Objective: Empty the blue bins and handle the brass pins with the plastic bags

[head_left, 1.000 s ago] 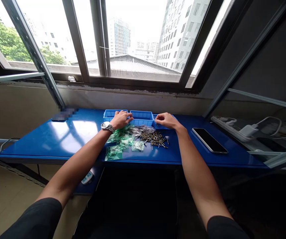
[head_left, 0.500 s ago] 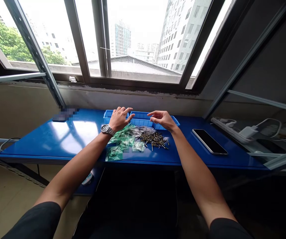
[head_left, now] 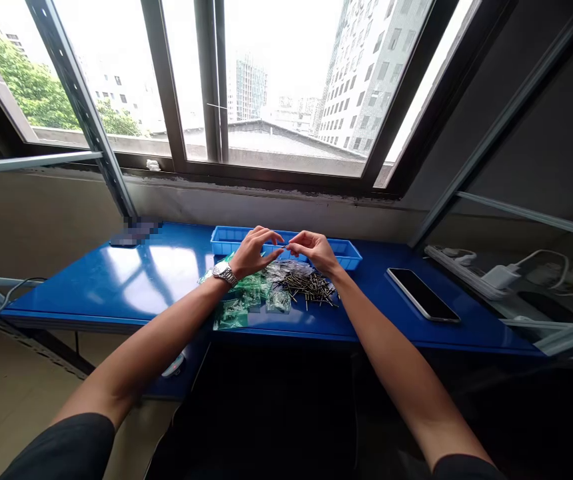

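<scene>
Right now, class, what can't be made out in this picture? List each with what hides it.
All in the head view:
Small piece pinched in the right hand: too small, partly covered by that grip.
Insides of the blue bins: partly behind the left hand.
Contents of the green packets: too small.
White device below: left forearm partly covers it.

A white-edged, black-screened rectangular phone (head_left: pixel 424 295) lies on the glossy blue tabletop (head_left: pixel 91 287), left of a boxy white charger (head_left: pixel 500 277) on a white power strip (head_left: pixel 466 275). A crumpled white wad (head_left: pixel 153 165) rests below the dark-framed window (head_left: pixel 286 87); a flat dark object (head_left: pixel 131 235), back left, is too blurred to name.
</scene>
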`<state>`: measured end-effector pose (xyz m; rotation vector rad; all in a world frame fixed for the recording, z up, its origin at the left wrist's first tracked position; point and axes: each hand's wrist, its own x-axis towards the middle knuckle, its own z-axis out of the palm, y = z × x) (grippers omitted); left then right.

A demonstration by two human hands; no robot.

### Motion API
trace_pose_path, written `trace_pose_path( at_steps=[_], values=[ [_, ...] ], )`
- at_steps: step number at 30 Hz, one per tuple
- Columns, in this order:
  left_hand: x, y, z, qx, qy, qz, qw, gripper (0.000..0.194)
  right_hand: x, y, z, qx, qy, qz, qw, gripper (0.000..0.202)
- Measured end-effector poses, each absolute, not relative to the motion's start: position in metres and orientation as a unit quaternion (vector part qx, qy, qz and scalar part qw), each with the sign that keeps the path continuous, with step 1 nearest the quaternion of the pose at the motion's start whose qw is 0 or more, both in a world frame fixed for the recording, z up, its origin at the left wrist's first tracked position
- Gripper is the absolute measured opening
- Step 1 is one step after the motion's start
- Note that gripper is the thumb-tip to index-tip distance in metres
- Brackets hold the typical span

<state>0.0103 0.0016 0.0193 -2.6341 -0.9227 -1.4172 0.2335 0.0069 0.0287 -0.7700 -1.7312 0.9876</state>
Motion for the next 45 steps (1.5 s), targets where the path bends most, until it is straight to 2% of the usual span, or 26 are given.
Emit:
trace_pose_path(
  at_steps=[5, 13, 18, 25, 31, 39, 45],
  values=[
    [0.012, 0.003, 0.015, -0.828, -0.285, -0.482, -0.001, 0.010, 0.224, 0.007, 0.024, -0.302, -0.705, 0.424, 0.482, 0.036],
    [0.013, 0.005, 0.012, -0.818, -0.280, -0.501, -0.037, 0.009, 0.223, 0.012, 0.016, -0.300, -0.703, 0.402, 0.504, 0.039],
    [0.014, 0.006, 0.011, -0.806, -0.281, -0.517, -0.062, 0.006, 0.224, 0.013, 0.014, -0.317, -0.732, 0.351, 0.491, 0.039],
    [0.016, 0.002, 0.013, -0.797, -0.274, -0.532, -0.078, 0.009, 0.217, 0.009, 0.010, -0.348, -0.777, 0.237, 0.469, 0.030],
    [0.015, 0.003, 0.013, -0.790, -0.283, -0.538, -0.077, 0.008, 0.217, 0.003, 0.015, -0.361, -0.774, 0.170, 0.492, 0.022],
    [0.017, 0.002, 0.009, -0.818, -0.274, -0.498, -0.087, 0.004, 0.210, -0.006, 0.018, -0.359, -0.769, 0.131, 0.513, 0.016],
    [0.015, 0.003, 0.011, -0.802, -0.280, -0.520, -0.091, 0.006, 0.215, -0.003, 0.018, -0.363, -0.771, 0.142, 0.504, 0.021]
  ],
)
